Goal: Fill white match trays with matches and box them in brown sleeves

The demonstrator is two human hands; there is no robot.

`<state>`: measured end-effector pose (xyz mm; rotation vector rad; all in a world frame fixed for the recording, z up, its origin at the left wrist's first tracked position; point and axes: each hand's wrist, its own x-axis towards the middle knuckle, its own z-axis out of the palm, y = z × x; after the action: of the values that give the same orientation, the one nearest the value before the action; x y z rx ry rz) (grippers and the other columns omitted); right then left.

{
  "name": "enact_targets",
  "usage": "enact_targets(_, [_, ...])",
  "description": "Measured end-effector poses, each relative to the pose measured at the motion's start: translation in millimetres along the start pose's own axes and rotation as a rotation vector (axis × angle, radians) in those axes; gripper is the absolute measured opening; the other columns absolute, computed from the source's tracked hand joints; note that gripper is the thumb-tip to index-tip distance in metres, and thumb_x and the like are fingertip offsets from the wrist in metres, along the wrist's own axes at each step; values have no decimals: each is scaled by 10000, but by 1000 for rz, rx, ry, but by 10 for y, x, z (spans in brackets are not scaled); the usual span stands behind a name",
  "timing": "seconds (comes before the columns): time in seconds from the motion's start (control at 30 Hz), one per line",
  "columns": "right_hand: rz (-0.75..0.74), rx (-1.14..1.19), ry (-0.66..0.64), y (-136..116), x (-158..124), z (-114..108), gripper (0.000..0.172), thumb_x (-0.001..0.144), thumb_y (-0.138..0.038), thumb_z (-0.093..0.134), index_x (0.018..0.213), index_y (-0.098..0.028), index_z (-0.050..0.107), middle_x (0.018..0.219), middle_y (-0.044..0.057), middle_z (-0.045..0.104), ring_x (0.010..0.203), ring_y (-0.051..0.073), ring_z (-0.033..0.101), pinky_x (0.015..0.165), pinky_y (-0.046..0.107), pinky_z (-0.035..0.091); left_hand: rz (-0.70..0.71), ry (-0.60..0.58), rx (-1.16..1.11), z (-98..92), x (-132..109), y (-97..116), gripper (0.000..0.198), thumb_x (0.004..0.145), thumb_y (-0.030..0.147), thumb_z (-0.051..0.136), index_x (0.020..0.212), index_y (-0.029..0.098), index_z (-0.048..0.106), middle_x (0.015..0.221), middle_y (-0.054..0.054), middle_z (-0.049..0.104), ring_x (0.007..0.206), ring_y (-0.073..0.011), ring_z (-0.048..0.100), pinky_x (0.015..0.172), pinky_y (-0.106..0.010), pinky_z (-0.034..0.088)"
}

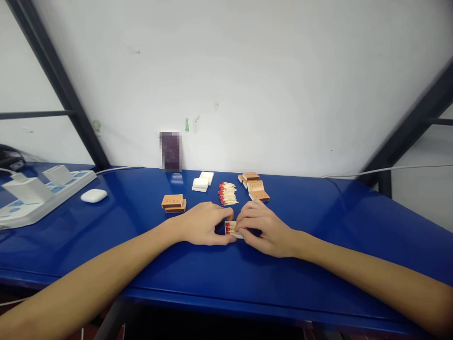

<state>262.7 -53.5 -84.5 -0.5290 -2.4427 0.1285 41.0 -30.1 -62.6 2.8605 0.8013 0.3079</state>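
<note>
A small white matchbox tray (239,236) lies on the blue table, with red-headed matches (231,227) in it. My left hand (203,224) holds the tray's left end between thumb and fingers. Bent over the right part of the tray, my right hand (264,229) has its fingertips closed on the matches and hides that end. Just behind my hands is a pile of loose matches (228,193), their red heads to the left. Orange matchbox sleeves (256,186) sit in a group behind my right hand.
Two stacked orange matchboxes (173,203) are left of my left hand. White trays (203,182) lie farther back. A white oval case (94,195) and a power strip (46,203) with plugs occupy the left side. A dark pixelated rectangle (171,151) stands against the wall.
</note>
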Motion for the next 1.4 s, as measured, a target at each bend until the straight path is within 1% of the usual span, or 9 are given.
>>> enact_targets(0.23, [-64, 42, 8, 4, -1, 1, 172, 904, -131, 513, 831, -187, 658, 809, 44, 686, 790, 180, 562, 772, 379, 413, 0, 4, 8, 10, -5, -10, 363, 870, 545, 574, 820, 194, 491, 665, 18, 560, 577, -145, 511, 560, -264, 332])
enact_targets(0.4, [-21, 15, 25, 11, -11, 5, 206, 937, -156, 485, 869, -183, 678, 797, 55, 645, 770, 182, 530, 737, 370, 400, 6, 4, 0, 3, -7, -4, 339, 876, 526, 573, 847, 195, 505, 671, 20, 562, 586, -143, 519, 556, -259, 333])
enact_targets(0.6, [2, -35, -73, -17, 3, -25, 243, 950, -169, 473, 942, -197, 714, 820, 56, 594, 783, 188, 488, 745, 369, 386, 10, 8, 1, 4, 0, -3, 353, 879, 534, 571, 823, 193, 496, 670, 21, 561, 576, -136, 510, 558, -260, 342])
enact_targets(0.77, [11, -34, -47, -18, 5, -20, 228, 946, -175, 471, 909, -191, 695, 792, 50, 578, 762, 186, 482, 742, 366, 385, 8, 15, 11, 11, 0, -3, 356, 875, 542, 572, 842, 192, 511, 667, 19, 558, 586, -143, 516, 565, -262, 343])
enact_targets(0.83, [11, -27, -46, -12, 5, -16, 200, 941, -183, 484, 935, -186, 684, 810, 52, 581, 768, 187, 488, 747, 365, 388, 10, 13, 5, 12, 0, -3, 350, 877, 537, 572, 854, 192, 520, 670, 19, 558, 590, -143, 518, 564, -260, 341])
enact_targets(0.93, [4, -18, -68, -6, 7, -15, 175, 930, -197, 514, 1006, -188, 672, 888, 65, 593, 811, 193, 503, 776, 371, 399, 16, 11, -6, 11, 0, -5, 334, 872, 520, 586, 854, 193, 521, 688, 22, 565, 597, -140, 515, 561, -258, 337])
enact_targets(1.03, [2, -3, -95, -5, 12, -14, 190, 921, -186, 522, 1040, -194, 669, 941, 73, 592, 855, 199, 512, 801, 375, 402, 21, 18, -7, 10, -2, -8, 324, 862, 503, 601, 830, 194, 508, 686, 25, 561, 592, -136, 506, 559, -259, 333])
enact_targets(1.13, [1, 4, -112, -7, 13, -13, 211, 914, -183, 524, 1071, -193, 665, 948, 75, 586, 865, 204, 505, 801, 378, 400, 21, 13, -10, 6, -3, -7, 327, 861, 503, 600, 823, 193, 501, 683, 25, 558, 586, -136, 504, 556, -262, 335])
enact_targets(1.4, [17, -21, -122, -6, -3, -24, 178, 909, -208, 521, 1009, -182, 666, 899, 67, 542, 814, 199, 467, 763, 370, 383, 13, 9, 10, 6, -4, 3, 300, 862, 483, 596, 855, 192, 523, 683, 17, 565, 595, -150, 528, 571, -264, 356])
